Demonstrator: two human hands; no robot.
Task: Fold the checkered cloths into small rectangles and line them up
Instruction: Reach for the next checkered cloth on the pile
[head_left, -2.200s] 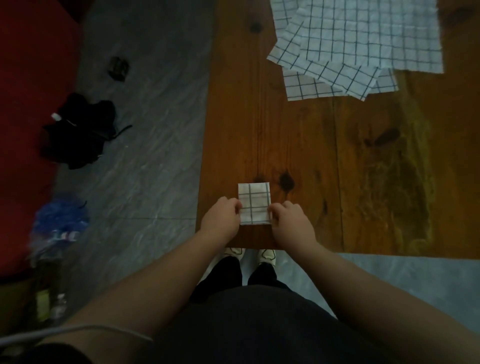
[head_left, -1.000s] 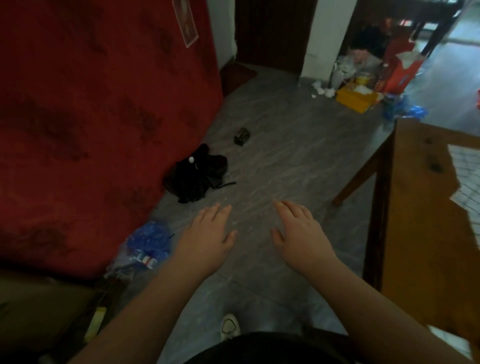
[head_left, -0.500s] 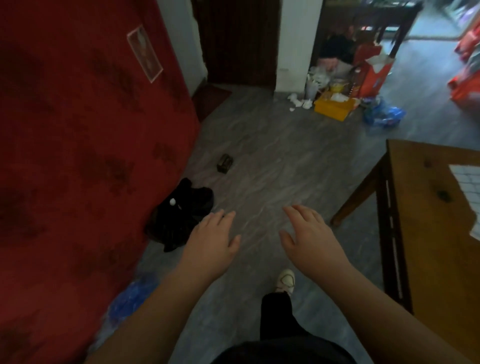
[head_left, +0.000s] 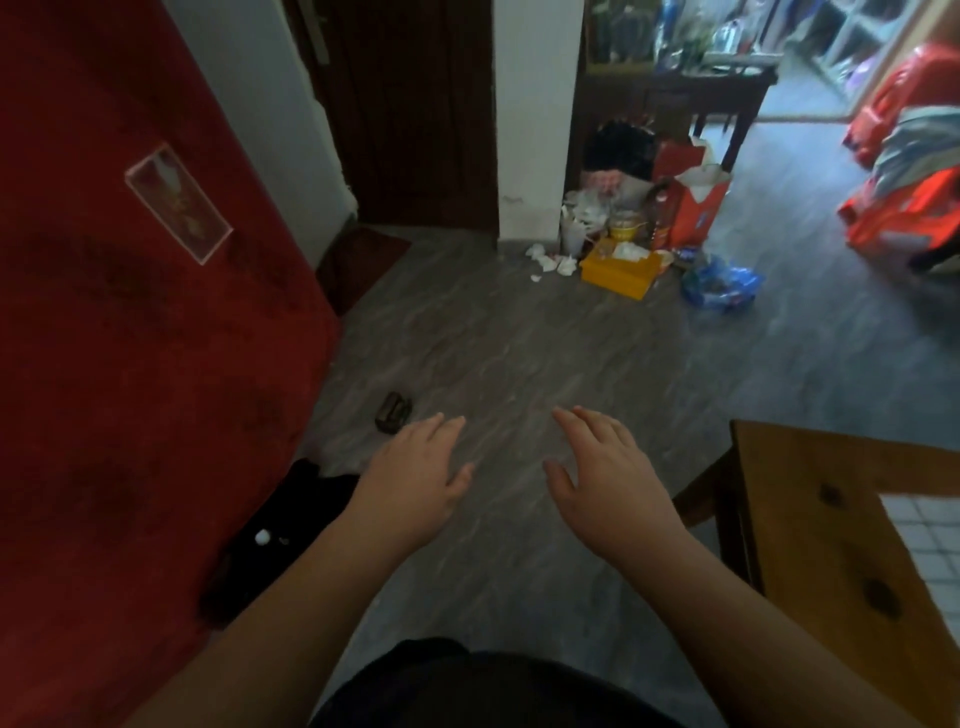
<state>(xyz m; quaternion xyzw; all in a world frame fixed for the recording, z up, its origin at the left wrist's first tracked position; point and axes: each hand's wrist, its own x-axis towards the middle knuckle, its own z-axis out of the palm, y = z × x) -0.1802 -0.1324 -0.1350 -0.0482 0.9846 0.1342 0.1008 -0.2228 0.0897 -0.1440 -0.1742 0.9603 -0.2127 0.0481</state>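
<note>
The view is being swung further from the brown wooden bench (head_left: 810, 525); left hand (head_left: 410, 480) and right hand (head_left: 608, 486) are held released, empty. The white checkered cloth (head_left: 930, 540) should be faced again.

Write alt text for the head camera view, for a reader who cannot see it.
Two bare, empty hands, left hand and right hand, hover open over a grey floor, away from the work. The wooden table with a checkered cloth sits at the right edge. A red wall fills the left; clutter lies by a white pillar.
</note>
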